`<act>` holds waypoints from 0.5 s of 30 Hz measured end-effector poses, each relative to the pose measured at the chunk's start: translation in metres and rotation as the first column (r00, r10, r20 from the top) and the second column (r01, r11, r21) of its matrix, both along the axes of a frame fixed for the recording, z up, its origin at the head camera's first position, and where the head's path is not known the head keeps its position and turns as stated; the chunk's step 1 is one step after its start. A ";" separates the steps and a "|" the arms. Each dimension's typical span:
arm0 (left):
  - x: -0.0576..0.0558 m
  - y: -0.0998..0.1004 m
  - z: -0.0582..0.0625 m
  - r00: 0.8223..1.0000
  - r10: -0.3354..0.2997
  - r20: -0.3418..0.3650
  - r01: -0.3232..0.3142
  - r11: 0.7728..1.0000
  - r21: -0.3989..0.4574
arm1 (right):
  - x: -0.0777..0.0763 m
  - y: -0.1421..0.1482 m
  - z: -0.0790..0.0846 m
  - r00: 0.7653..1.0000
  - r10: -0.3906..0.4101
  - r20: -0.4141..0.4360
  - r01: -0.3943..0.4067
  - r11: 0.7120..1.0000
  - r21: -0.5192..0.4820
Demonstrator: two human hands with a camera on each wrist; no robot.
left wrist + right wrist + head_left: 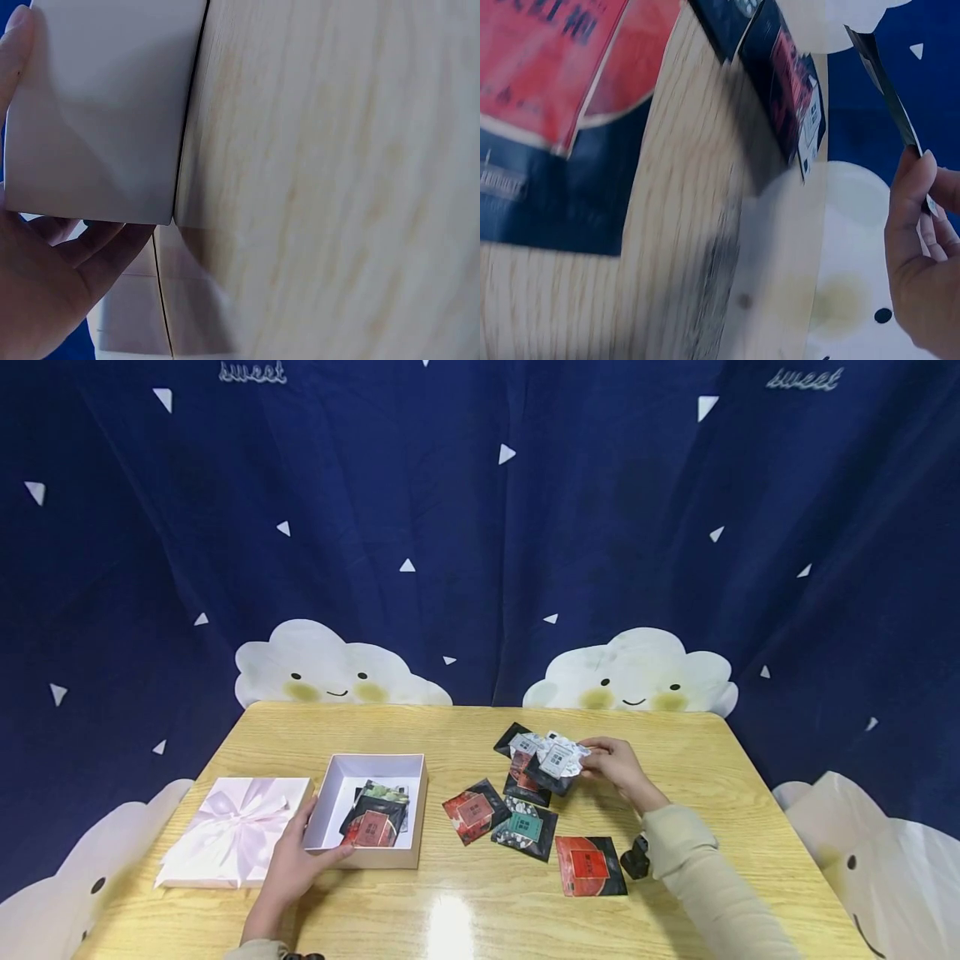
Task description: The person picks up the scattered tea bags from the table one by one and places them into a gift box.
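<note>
Your right hand (pixel 618 768) pinches a thin white packet (pixel 556 760) by its right edge, between thumb and fingers, above the loose packets (pixel 525 827) on the surface (pixel 450 743). To the left, your left hand (pixel 294 862) grips the near left corner of the open box (pixel 382 857), which has packets inside. The white packet looks light, flexible and probably slippery; its flat edge seems the best hold. The box looks stiff, so its walls should take your grip.

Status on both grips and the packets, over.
Left grip holding box, several packets inside. Right grip pinching a packet, raised off table. Loose packets between it and box.
</note>
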State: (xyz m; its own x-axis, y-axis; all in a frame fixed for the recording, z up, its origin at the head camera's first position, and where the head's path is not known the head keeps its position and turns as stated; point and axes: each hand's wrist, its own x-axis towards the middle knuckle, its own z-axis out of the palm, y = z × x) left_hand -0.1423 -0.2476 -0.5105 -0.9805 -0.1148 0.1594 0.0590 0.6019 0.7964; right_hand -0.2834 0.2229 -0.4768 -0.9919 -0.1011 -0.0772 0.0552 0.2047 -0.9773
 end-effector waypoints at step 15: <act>0.000 0.000 0.000 1.000 0.002 0.007 -0.002 1.000 0.008 | 0.000 -0.038 0.014 0.999 -0.005 0.042 0.009 0.995 -0.095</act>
